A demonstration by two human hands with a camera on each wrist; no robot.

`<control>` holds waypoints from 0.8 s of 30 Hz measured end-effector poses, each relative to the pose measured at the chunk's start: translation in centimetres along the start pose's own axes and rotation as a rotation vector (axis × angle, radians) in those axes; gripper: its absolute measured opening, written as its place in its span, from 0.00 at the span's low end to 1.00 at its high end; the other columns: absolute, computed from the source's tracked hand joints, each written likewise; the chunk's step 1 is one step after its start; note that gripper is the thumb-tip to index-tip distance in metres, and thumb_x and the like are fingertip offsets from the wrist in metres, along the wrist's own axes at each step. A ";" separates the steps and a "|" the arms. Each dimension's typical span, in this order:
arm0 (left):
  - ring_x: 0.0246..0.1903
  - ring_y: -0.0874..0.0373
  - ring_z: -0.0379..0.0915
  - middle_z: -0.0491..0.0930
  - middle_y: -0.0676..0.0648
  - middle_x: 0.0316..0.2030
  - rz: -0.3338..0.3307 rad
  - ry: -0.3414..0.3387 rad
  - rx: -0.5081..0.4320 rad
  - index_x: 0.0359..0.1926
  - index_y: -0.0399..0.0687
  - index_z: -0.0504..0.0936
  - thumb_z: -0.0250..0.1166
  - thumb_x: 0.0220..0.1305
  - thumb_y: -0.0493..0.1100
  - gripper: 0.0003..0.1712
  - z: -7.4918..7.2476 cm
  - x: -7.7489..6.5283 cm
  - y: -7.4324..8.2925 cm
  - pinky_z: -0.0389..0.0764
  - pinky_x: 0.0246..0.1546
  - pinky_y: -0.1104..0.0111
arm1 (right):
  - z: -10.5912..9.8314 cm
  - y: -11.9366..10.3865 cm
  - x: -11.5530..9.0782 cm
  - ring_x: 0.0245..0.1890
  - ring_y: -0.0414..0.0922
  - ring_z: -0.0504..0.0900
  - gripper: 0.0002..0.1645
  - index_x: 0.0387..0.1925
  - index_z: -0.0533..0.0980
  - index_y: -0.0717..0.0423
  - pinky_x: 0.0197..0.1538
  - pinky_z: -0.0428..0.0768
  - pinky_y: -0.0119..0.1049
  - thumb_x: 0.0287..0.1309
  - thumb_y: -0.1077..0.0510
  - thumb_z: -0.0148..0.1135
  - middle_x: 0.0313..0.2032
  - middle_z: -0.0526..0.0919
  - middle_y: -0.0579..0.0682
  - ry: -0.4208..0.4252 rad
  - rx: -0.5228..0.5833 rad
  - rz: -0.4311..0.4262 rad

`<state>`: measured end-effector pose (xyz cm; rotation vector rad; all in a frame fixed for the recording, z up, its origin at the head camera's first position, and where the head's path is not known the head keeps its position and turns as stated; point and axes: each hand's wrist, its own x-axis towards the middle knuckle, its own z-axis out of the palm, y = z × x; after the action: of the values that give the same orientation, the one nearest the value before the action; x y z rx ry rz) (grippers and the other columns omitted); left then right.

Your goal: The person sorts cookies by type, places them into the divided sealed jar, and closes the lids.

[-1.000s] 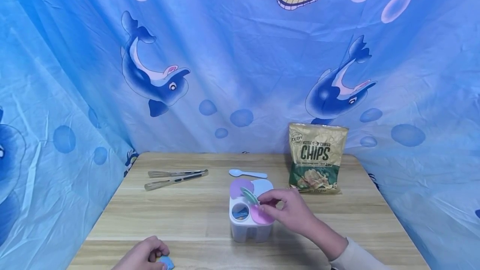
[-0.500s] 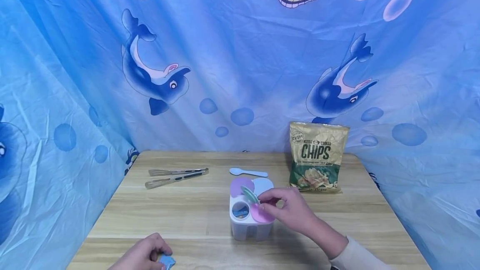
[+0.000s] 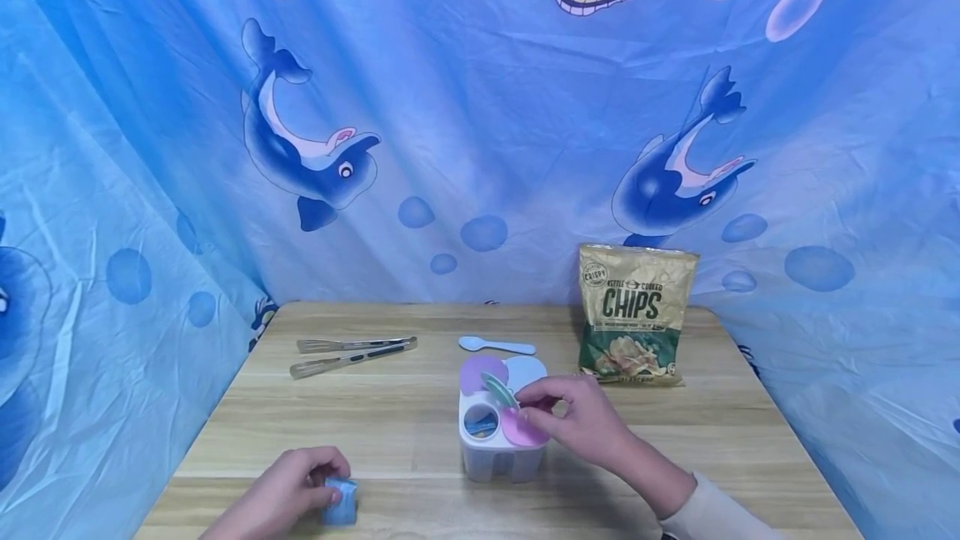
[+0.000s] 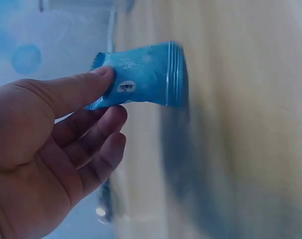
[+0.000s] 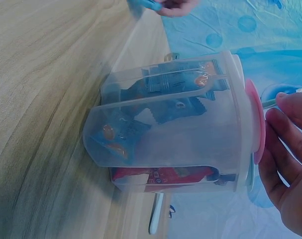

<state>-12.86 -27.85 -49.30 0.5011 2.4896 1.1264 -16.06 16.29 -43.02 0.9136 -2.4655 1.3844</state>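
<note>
Pinched between the thumb and fingers of my left hand (image 3: 288, 486) is a small blue sealed snack packet (image 4: 141, 74), raised a little over the table's near left. My right hand (image 3: 581, 419) holds a green round lid (image 3: 498, 391) tilted up above a translucent storage box (image 3: 502, 463) with several round lids. Below that lid, one round opening (image 3: 481, 422) shows blue packets inside. The pink lid (image 3: 523, 430), purple lid (image 3: 482, 375) and pale blue lid (image 3: 527, 372) lie over the other openings. Through the box wall, the right wrist view shows blue packets (image 5: 178, 109) and a red packet (image 5: 165, 175).
Behind the box lies a pale blue spoon (image 3: 497, 347). Metal tongs (image 3: 352, 357) lie at the back left of the wooden table (image 3: 390, 423). A chips bag (image 3: 636, 315) stands at the back right, before a blue sea-patterned curtain (image 3: 480, 148).
My left hand has moved forward and slightly right with the blue packet, which shows more now. My right hand and the green lid have stayed in place.
</note>
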 end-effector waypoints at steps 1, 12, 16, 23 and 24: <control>0.32 0.68 0.74 0.82 0.55 0.34 0.019 0.023 0.015 0.40 0.53 0.85 0.71 0.63 0.41 0.05 -0.2 0.2 0.6 0.75 0.31 0.72 | 0.0 0.0 0.0 0.31 0.33 0.85 0.11 0.41 0.88 0.46 0.37 0.85 0.32 0.56 0.61 0.75 0.34 0.90 0.38 -0.001 0.000 0.001; 0.34 0.67 0.80 0.85 0.60 0.34 0.178 0.302 0.049 0.40 0.57 0.84 0.72 0.65 0.45 0.05 -0.1 3.4 9.8 0.82 0.34 0.70 | -0.1 -0.1 0.1 0.32 0.33 0.85 0.11 0.42 0.88 0.45 0.38 0.85 0.32 0.56 0.60 0.75 0.34 0.90 0.38 -0.007 -0.019 -0.005; 0.36 0.65 0.82 0.86 0.58 0.37 0.258 0.318 -0.009 0.50 0.56 0.84 0.71 0.66 0.42 0.12 0.2 4.4 12.8 0.84 0.36 0.69 | -0.2 -0.3 0.1 0.32 0.33 0.85 0.12 0.42 0.88 0.45 0.38 0.85 0.32 0.56 0.61 0.75 0.35 0.90 0.37 -0.007 -0.020 -0.004; 0.35 0.66 0.82 0.85 0.59 0.39 0.318 0.297 0.025 0.49 0.59 0.86 0.71 0.66 0.39 0.13 1.0 6.2 15.7 0.85 0.35 0.68 | -0.2 -0.3 0.1 0.32 0.33 0.85 0.12 0.42 0.88 0.45 0.38 0.85 0.32 0.56 0.61 0.74 0.35 0.90 0.38 -0.005 -0.018 -0.009; 0.36 0.66 0.82 0.85 0.59 0.39 0.320 0.292 0.030 0.49 0.59 0.86 0.71 0.66 0.39 0.13 1.1 6.4 15.9 0.85 0.36 0.68 | -0.1 -0.3 0.1 0.32 0.33 0.85 0.12 0.42 0.88 0.45 0.38 0.85 0.32 0.56 0.60 0.75 0.35 0.90 0.39 -0.004 -0.020 -0.009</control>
<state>-15.26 -14.35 -38.92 0.8192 2.7462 1.3682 -15.97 16.26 -42.69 0.9234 -2.4704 1.3544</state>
